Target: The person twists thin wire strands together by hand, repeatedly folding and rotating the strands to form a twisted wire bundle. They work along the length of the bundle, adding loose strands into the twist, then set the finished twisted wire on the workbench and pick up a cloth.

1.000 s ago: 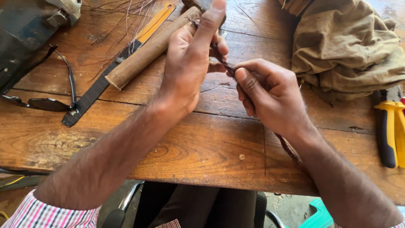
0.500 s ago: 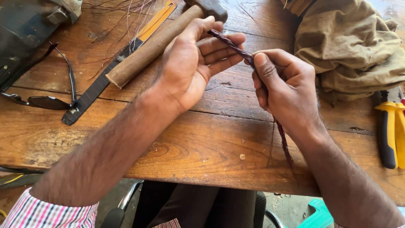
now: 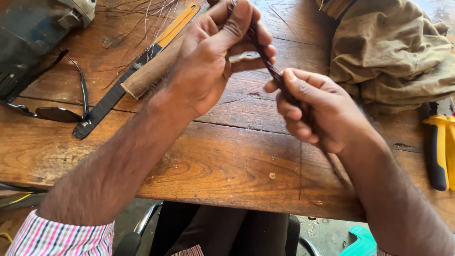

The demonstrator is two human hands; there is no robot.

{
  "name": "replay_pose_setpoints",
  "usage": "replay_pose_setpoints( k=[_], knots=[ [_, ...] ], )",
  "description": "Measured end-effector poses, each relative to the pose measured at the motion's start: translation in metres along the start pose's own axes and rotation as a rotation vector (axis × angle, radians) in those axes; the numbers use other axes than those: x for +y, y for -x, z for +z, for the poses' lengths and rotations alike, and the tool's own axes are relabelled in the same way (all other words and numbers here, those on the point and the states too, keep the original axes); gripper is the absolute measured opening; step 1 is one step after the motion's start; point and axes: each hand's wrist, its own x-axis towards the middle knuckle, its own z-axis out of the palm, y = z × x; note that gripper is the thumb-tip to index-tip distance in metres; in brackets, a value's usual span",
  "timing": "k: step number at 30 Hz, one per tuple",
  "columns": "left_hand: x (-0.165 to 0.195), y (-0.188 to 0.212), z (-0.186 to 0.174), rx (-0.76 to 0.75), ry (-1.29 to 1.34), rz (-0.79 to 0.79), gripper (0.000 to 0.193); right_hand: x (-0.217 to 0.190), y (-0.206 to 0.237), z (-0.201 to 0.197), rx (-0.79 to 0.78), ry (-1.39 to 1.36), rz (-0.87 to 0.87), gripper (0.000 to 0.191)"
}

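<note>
Worn wooden counter (image 3: 227, 161) under my arms — my left hand (image 3: 215, 57) pinches the upper end of a dark twisted cord (image 3: 265, 59), my right hand (image 3: 317, 111) closed around it lower down. Sunglasses (image 3: 57, 111), a wooden stick (image 3: 147, 78), cloth (image 3: 388, 52) and yellow-handled pliers (image 3: 441, 147) lie around.

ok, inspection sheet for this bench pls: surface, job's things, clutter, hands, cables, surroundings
surface: worn wooden table, cracked, fibre bits scattered.
job's things: dark twisted cord, gripped by both hands, tail trailing below the right wrist.
clutter: wooden-handled tool, sunglasses, black and yellow strip, khaki cloth, yellow-handled pliers, dark bag.
hands: left hand shut on cord, upper end; right hand shut on cord, lower.
cables: nothing seen.
surroundings: chair frame and teal object below the table edge.
</note>
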Motion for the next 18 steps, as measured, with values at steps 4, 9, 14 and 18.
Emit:
replay_pose_setpoints(
  k=[4, 9, 14, 18],
  knots=[
    [0.007, -0.005, -0.001, 0.217, -0.271, 0.100, 0.023, 0.006, -0.002, 0.005, -0.059, 0.181, 0.003, 0.033],
    [0.023, -0.009, -0.022, 0.455, -0.320, 0.152, 0.025, 0.004, 0.000, 0.013, 0.022, 0.505, -0.124, 0.044],
    [0.020, -0.010, -0.027, 0.524, -0.288, 0.223, 0.023, 0.010, 0.000, 0.022, 0.208, 1.231, -0.454, 0.059],
    [0.018, -0.009, -0.021, 0.541, -0.240, 0.232, 0.021, 0.006, 0.001, 0.020, 0.210, 1.508, -0.711, 0.058]
  ],
)
